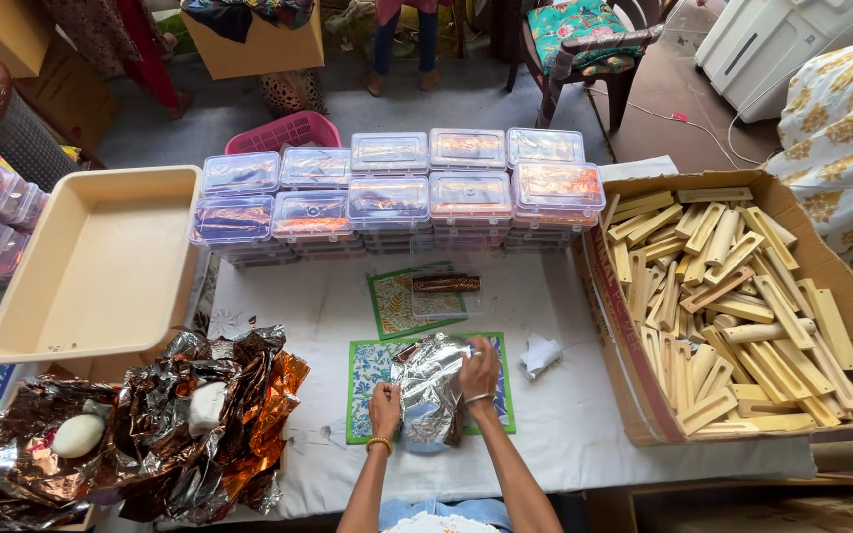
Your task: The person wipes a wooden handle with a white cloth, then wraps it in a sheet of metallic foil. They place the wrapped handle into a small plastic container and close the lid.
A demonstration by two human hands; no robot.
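A crumpled silver foil bundle (428, 391) lies on a green patterned mat (365, 367) near the table's front edge. My left hand (384, 408) grips the bundle's left lower side. My right hand (479, 370) presses on its upper right side, fingers curled over the foil. What the foil wraps is hidden. Just beyond sits a second green mat (395, 301) with a clear lidded box (445, 294) holding a dark brown strip.
Rows of stacked clear lidded boxes (392, 192) line the far side. A cardboard box of wooden pieces (718, 301) stands right, an empty beige tray (101, 262) left, a heap of copper-silver foil with two white lumps (150, 424) front left. A crumpled white paper (542, 353) lies near my right hand.
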